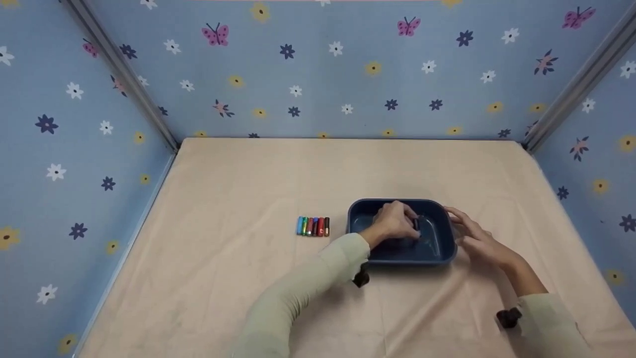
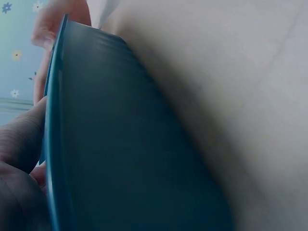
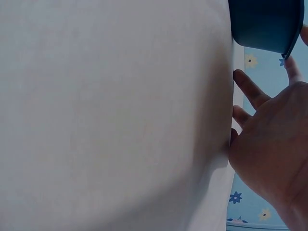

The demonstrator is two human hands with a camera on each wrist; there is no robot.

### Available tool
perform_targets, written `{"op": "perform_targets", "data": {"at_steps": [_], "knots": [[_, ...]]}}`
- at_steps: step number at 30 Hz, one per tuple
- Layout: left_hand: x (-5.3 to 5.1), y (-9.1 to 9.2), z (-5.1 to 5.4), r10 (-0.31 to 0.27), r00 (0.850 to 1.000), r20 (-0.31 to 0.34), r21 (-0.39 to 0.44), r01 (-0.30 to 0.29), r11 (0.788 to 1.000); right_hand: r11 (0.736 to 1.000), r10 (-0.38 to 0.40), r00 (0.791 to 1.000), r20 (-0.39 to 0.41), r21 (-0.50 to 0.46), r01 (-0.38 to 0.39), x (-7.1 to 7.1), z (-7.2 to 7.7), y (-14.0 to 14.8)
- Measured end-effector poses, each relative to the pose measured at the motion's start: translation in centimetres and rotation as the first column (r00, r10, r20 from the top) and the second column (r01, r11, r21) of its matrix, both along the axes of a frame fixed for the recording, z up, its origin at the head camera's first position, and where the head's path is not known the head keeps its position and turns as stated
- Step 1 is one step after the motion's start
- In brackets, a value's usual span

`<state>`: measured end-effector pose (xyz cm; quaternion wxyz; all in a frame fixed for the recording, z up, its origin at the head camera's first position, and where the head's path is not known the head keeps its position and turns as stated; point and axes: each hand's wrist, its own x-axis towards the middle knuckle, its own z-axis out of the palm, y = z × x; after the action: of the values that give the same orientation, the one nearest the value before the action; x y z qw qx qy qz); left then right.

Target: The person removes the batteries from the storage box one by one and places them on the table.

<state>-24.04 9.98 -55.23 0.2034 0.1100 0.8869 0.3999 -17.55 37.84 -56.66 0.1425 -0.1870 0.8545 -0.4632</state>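
Note:
A dark blue rectangular tray (image 1: 377, 261) stands on the cloth, right of centre. My left hand (image 1: 395, 221) reaches over its near left side and into it, pinching a small dark cylinder (image 1: 417, 224) that looks like a battery, held upright. That object is hidden in the left wrist view, where the tray's outer wall (image 2: 120, 130) fills the middle. Against the tray's right rim rests my right hand (image 1: 484, 243), fingertips touching, fingers mostly straight. The right wrist view shows this right hand (image 3: 274, 139) with fingers spread beside the tray's corner (image 3: 267, 24).
Left of the tray, several batteries (image 1: 313, 226) of mixed colours lie side by side in a row. A beige cloth (image 1: 223, 199) with creases covers the table. Blue flowered walls (image 1: 318, 69) enclose the back and both sides.

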Motion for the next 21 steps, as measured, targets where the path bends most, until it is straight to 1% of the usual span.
{"op": "perform_targets", "data": {"at_steps": [1,4,6,9,12,14,17,21], "knots": [[-0.2,-0.2,-0.2,-0.002,1.0,0.007,0.014,0.002,1.0,1.0,-0.003,1.0,0.003,0.003,0.003,0.0,0.0,0.0],[-0.4,-1.1,0.0,-0.016,1.0,0.017,0.039,0.015,0.999,1.0,0.002,1.0,0.005,-0.01,-0.002,0.0,0.0,0.0],[-0.1,-1.9,0.7,-0.023,1.0,0.012,0.054,0.023,0.998,1.0,0.01,1.0,0.005,-0.024,-0.01,0.0,-0.1,0.0],[0.6,-3.1,2.0,-0.035,0.999,-0.015,0.08,0.036,0.996,0.998,0.024,1.0,0.011,-0.053,-0.024,0.1,-0.1,0.0],[0.9,-4.2,2.9,-0.047,0.998,-0.034,0.103,0.05,0.993,0.998,0.021,1.0,0.011,-0.06,-0.02,0.1,0.0,0.0],[1.0,-4.8,3.2,-0.056,0.998,-0.041,0.115,0.061,0.991,0.998,0.014,1.0,0.017,-0.06,-0.013,0.2,0.0,-0.1],[0.9,-5.7,3.3,-0.069,0.996,-0.047,0.139,0.075,0.987,0.998,0.012,1.0,0.016,-0.059,-0.011,0.2,-0.1,-0.1],[0.7,-7.0,3.7,-0.078,0.996,-0.031,0.204,0.083,0.976,0.997,0.022,1.0,-0.006,-0.069,-0.022,0.2,-0.1,0.0]]}}
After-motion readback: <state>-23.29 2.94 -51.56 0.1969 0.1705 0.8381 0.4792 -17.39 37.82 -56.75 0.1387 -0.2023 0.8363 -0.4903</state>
